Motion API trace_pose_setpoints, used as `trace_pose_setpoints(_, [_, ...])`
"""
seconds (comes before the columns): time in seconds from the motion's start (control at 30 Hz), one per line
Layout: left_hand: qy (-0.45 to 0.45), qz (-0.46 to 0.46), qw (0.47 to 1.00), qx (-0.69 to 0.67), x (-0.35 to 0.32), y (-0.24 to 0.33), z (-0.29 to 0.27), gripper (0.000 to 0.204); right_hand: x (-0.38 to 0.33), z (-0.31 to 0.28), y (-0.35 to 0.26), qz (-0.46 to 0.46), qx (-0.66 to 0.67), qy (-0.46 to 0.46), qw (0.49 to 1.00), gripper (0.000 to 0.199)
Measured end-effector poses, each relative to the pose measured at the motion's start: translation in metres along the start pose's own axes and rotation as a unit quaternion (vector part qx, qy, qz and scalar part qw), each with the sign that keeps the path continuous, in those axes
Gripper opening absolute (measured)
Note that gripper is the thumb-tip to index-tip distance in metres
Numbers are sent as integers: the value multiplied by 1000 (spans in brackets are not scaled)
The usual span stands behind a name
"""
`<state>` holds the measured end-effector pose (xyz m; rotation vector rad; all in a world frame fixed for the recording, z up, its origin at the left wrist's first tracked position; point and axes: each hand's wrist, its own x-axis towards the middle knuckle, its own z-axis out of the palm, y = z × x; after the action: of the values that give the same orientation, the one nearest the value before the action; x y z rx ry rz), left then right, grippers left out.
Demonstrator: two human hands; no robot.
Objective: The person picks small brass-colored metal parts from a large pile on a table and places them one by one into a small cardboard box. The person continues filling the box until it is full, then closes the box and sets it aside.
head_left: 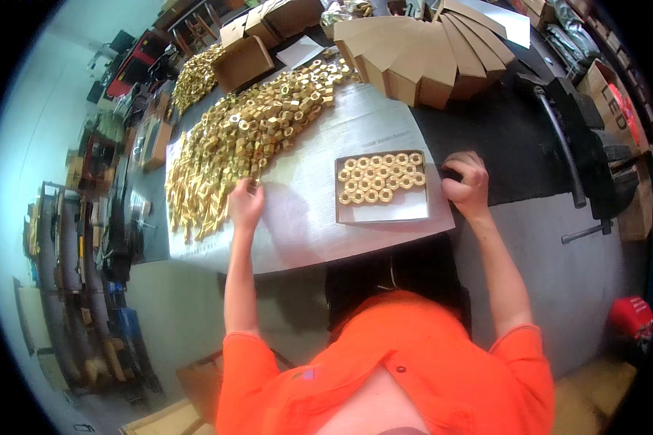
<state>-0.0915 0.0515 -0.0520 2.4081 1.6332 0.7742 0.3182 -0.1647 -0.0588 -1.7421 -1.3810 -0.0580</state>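
Note:
My left hand (247, 205) is at the lower right edge of a big heap of brass nuts (257, 127), fingertips pinched together against the heap. What sits between those fingertips is too small to make out. To the right, a shallow cardboard box (384, 212) lies on the paper sheet, with rows of round-faced brass nuts (374, 172) filling its far part and a bare white bottom at its near side. Just past the box's right side, my right hand (468, 181) rests at the sheet's edge with fingers curled in. Anything inside that hand is hidden.
A large printed paper sheet (305, 243) covers the dark table (479, 138). Fanned cardboard boxes (413, 54) stand at the back, beside an open brown box (243, 64). A second brass heap (196, 76) lies far left. A bench vise (559, 138) is at the right edge.

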Motion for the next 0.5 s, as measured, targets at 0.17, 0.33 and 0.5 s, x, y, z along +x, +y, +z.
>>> trace_pose_setpoints(0.17, [-111,63,968,-214,-15,111,-20,14,-2,-1,1,1,-5,10,1000,23])
trace_pose_setpoints(0.33, [-172,224,941,-186,-45,209,-11,12,0,-1,1,-5,8,5,1000,24])
trace_pose_setpoints(0.5, [-165,280,937,-127,-58,239,20,11,-1,1,3,4,0,0,1000,24])
